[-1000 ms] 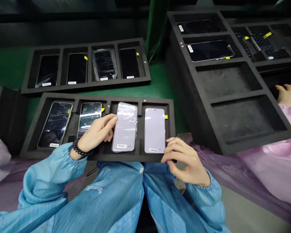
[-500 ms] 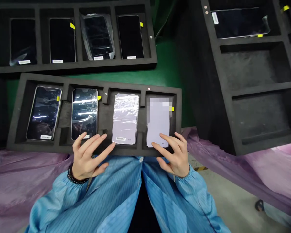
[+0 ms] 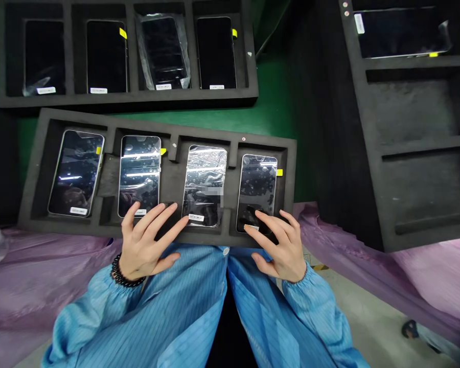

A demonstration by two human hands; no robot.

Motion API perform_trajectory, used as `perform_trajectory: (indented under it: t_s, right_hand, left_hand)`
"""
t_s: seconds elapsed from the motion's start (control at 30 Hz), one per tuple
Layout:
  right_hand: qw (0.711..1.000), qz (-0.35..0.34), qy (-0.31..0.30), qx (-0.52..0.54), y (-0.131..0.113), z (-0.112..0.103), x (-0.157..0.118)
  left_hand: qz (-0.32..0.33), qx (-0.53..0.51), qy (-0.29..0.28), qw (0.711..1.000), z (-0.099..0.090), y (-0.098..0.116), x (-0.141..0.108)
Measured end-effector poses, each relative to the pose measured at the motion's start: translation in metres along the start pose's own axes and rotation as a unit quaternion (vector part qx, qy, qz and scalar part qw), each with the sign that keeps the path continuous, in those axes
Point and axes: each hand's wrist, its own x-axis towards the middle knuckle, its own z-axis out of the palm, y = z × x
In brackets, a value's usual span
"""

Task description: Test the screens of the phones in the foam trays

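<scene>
On my head view, the near foam tray holds four phones, one per compartment. I observe the left hand with fingers spread, positioned at the lower end of the second phone from left; its index fingertip is at the lower-left corner of the third phone. The right hand, fingers apart, overlies the lower end of the fourth phone; I cannot confirm contact. A yellow tab adjoins that phone's right edge.

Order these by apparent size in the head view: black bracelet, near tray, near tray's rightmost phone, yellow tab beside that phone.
1. Near tray
2. Rightmost phone
3. Black bracelet
4. Yellow tab
</scene>
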Motion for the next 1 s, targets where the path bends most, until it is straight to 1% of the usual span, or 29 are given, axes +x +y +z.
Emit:
perform_trajectory:
  t_s: [0.13, 0.23, 0.3, 0.5, 0.73, 0.9, 1.0]
  right_hand:
    - [1.0, 0.0, -0.002, -0.005, 0.0002, -0.0009, 0.0008]
    - [1.0, -0.005, 0.002, -0.003, 0.0004, -0.0013, 0.0012]
    - [1.0, -0.008, 0.002, -0.002, 0.0008, -0.0012, 0.0008]
    - [1.0, -0.004, -0.003, 0.0, 0.0013, 0.0002, -0.0008]
    - [1.0, -0.006, -0.001, -0.001, 0.0006, 0.0005, 0.0003]
    - [1.0, -0.008, 0.007, 0.004, 0.0014, 0.0003, -0.0009]
    - [1.0, -0.003, -0.005, 0.001, 0.0016, 0.0008, -0.0024]
  left_hand:
    - [-0.013, -0.006, -0.014, 1.0, -0.001, 0.0011, 0.0004]
    - [-0.007, -0.007, -0.021, 1.0, -0.0014, 0.0008, 0.0009]
    - [-0.001, -0.009, -0.021, 1.0, -0.0014, 0.0005, 0.0013]
    - [-0.013, -0.02, -0.02, 1.0, -0.0009, 0.0006, 0.0011]
    - [-0.001, -0.011, -0.027, 1.0, -0.0011, 0.0003, 0.0015]
    - [-0.004, -0.005, -0.011, 1.0, -0.0013, 0.0005, 0.0028]
    - [0.0, 0.003, -0.026, 1.0, -0.0012, 0.0001, 0.0024]
